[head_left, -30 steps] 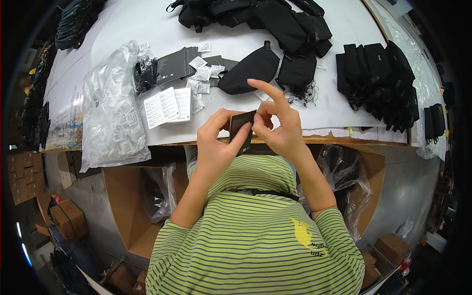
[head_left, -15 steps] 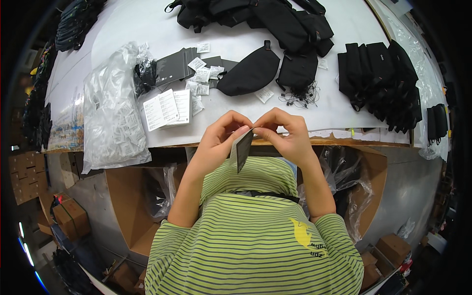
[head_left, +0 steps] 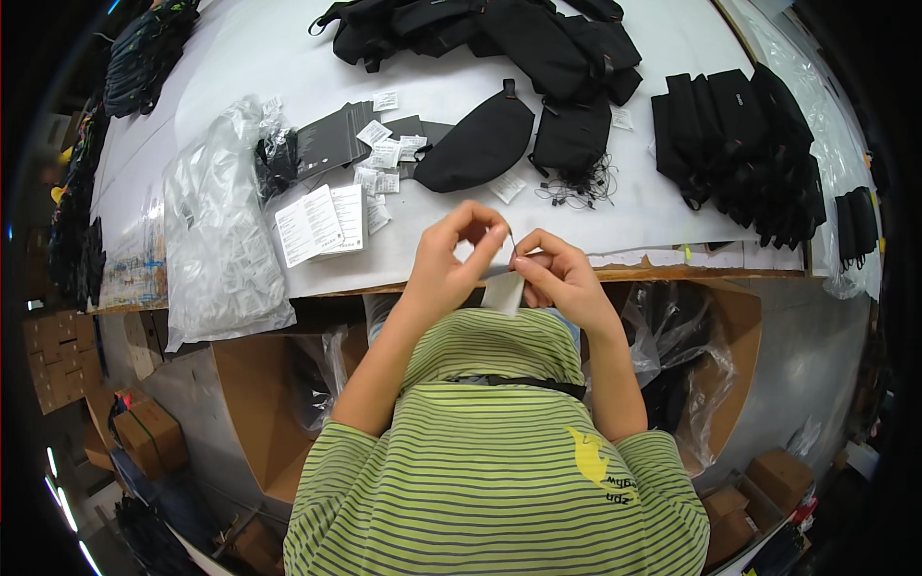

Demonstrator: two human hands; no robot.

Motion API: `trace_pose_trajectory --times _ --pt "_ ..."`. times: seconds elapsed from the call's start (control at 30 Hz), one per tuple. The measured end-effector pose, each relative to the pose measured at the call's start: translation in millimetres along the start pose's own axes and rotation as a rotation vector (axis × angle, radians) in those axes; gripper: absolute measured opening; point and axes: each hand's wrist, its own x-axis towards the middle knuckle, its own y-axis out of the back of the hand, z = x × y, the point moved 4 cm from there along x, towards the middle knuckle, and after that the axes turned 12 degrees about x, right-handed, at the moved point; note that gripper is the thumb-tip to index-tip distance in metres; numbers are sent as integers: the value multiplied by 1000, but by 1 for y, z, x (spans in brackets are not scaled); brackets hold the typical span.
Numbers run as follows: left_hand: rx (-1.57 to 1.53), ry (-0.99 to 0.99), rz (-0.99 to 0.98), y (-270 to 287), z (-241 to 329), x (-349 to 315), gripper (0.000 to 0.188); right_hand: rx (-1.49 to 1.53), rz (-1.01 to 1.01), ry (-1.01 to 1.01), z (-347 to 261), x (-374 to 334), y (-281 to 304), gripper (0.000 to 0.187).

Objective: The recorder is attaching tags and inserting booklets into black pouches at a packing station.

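Just over the table's near edge, my right hand (head_left: pixel 562 283) is closed on the top of a hang tag (head_left: pixel 502 295), whose pale face shows as it dangles below the fingers. My left hand (head_left: pixel 453 257) pinches thumb and forefinger together on what looks like a thin dark string (head_left: pixel 512 238) running toward the right fingertips. Beyond the hands lies a black waist bag (head_left: pixel 480 144). To its right a tangle of black tag strings (head_left: pixel 581 182) rests against a black pouch (head_left: pixel 571 134). Two white printed card stacks (head_left: pixel 312 226) are to the left.
A clear plastic bag (head_left: pixel 221 230) of small white labels sits at left, near dark cards (head_left: pixel 331 139) and loose white labels (head_left: pixel 384 154). Black bags are heaped at the back (head_left: pixel 519 43) and right (head_left: pixel 740 144). Open cardboard boxes (head_left: pixel 254 403) stand below the table edge.
The tag has turned from its dark face to its pale one and shifted right. My hands, fingertips together before, are now slightly apart, the left one higher.
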Motion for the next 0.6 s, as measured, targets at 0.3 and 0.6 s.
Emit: trace_pose_trajectory --times 0.3,0.6 --pt "1028 -372 319 37 -51 69 27 24 155 100 0 -10 25 10" --pt "1019 -335 316 68 -29 49 36 -49 199 20 6 -27 48 9"
